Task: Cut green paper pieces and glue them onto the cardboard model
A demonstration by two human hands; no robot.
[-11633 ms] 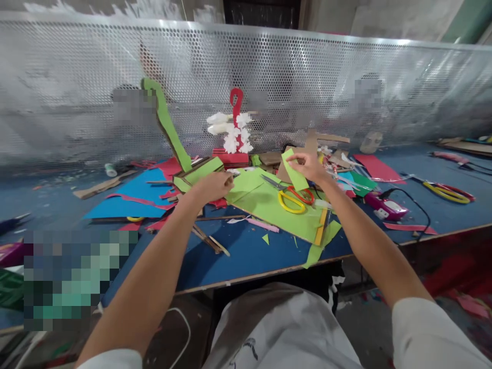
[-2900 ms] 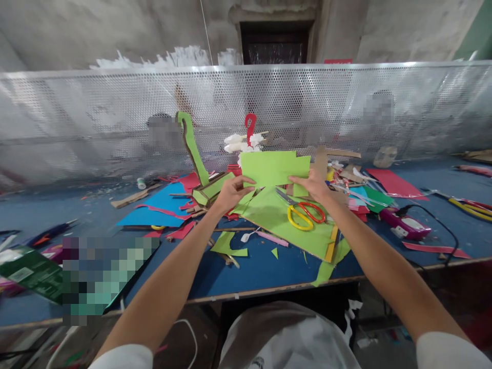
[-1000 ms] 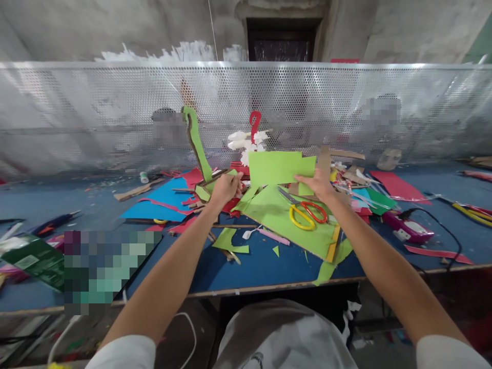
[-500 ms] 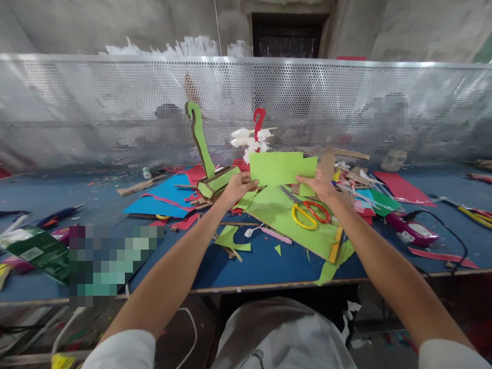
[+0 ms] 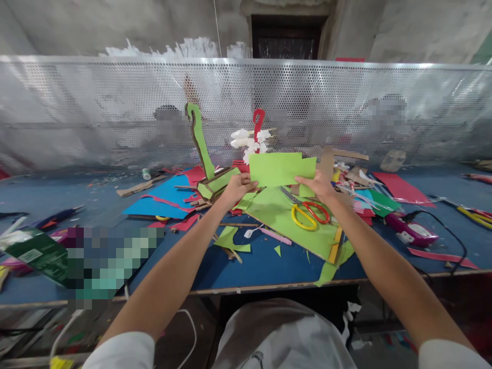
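Green notched paper (image 5: 274,168) is pinched by left hand (image 5: 239,186) and right hand (image 5: 321,185); loop-handled scissors (image 5: 301,203) lie at five o'clock.

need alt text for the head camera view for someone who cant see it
A person's left hand and right hand hold a piece of green paper with a stepped top edge over a cluttered blue table. Scissors lie in front on a green sheet; behind it stands a red hook shape with white flowers, before a perforated metal screen.
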